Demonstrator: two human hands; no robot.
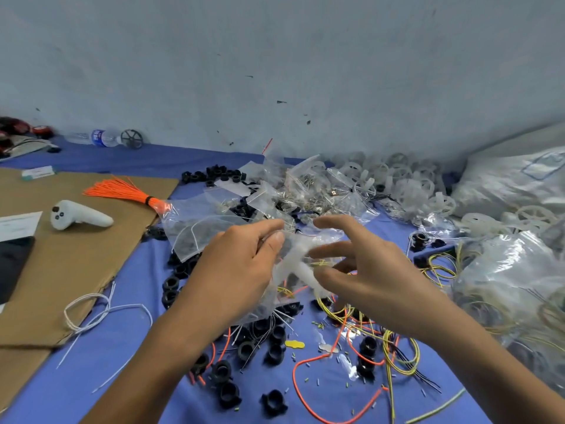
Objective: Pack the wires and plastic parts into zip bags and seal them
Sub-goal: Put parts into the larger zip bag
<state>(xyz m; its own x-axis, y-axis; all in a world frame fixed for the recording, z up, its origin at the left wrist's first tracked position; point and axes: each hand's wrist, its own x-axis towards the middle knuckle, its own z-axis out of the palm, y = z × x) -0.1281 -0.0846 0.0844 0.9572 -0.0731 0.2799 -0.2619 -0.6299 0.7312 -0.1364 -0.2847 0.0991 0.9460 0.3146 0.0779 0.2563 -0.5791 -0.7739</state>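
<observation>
Left hand (pixel 235 270) pinches clear plastic zip bag (pixel 266 304), right hand (pixel 367 270) fingers spread wide beside it
Motion-blurred white plastic part (pixel 301 264) between hands, whether inside bag unclear

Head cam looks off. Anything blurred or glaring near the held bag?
Head view: motion blur smears the white plastic part in the zip bag the left hand pinches; head view: glare whitens the big bag at right; head view: the blue cloth bows at its far edge.

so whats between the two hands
Head view: a blurred white part and a clear zip bag pinched by the left hand; the right hand is open.
</observation>
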